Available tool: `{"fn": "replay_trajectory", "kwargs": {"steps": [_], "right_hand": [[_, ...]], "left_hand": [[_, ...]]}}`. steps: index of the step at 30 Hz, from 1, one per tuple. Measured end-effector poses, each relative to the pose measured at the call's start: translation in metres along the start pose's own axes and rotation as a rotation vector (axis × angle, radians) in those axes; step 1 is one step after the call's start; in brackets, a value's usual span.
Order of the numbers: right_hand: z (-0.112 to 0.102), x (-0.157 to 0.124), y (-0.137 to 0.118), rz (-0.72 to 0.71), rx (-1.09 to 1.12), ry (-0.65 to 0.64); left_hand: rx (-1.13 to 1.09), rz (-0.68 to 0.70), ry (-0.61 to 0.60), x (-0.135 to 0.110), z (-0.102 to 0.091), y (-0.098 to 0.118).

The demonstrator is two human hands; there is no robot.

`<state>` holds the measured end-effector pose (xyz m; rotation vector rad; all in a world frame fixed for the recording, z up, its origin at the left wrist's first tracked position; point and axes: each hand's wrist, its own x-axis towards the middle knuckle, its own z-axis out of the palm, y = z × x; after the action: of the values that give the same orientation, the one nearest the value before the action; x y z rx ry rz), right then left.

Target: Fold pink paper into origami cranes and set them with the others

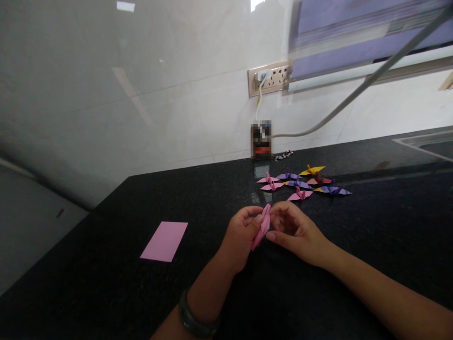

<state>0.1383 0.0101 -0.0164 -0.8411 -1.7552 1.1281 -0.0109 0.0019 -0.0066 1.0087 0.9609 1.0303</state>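
A narrow folded pink origami paper (262,227) stands tilted between the thumb and fingers of my left hand (242,234), above the dark countertop. My right hand (300,232) is just to its right, thumb and curled fingers apart with a gap between them. Its fingertips come close to the paper's right edge; whether they touch it I cannot tell. Beyond both hands lie several folded paper cranes, among them a pink crane (300,194), a yellow crane (312,170) and a purple-and-yellow crane (332,190). Flat on the counter at the left is a square pink sheet (164,241).
The black speckled countertop (116,278) meets a pale tiled wall (170,104). Against the wall stands a small pixelated box (262,140) with cables, below a socket panel (269,79). A grey cable (354,92) runs up to the right. A dark-and-white strand (284,155) lies near the box.
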Motion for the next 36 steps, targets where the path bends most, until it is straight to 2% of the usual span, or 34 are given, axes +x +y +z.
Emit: {"fn": "replay_trajectory", "kwargs": {"steps": [3,6,9,12,13,19,25,36], "right_hand": [[-0.006,0.003,-0.003,-0.148,-0.201,0.033],[-0.011,0.006,-0.003,-0.238,-0.337,0.077],[-0.014,0.007,-0.003,-0.277,-0.411,0.057],[-0.014,0.007,-0.003,-0.224,-0.416,0.009],[-0.014,0.007,-0.003,-0.193,-0.412,0.005],[-0.011,0.006,-0.004,-0.036,-0.348,0.024],[-0.010,0.006,-0.004,-0.005,-0.337,0.033],[-0.014,0.006,-0.006,-0.147,-0.273,-0.049]], "left_hand": [[-0.001,-0.061,-0.036,-0.001,-0.002,0.001],[0.015,-0.089,-0.070,-0.002,-0.004,0.003],[0.129,-0.024,-0.020,-0.001,-0.007,0.007],[0.311,0.165,0.143,0.000,-0.010,0.012],[0.358,0.204,0.156,-0.001,-0.011,0.014],[0.551,0.222,0.007,-0.004,-0.013,0.011],[0.445,0.123,-0.042,-0.002,-0.012,0.007],[0.332,0.035,-0.069,-0.004,-0.009,0.010]]}}
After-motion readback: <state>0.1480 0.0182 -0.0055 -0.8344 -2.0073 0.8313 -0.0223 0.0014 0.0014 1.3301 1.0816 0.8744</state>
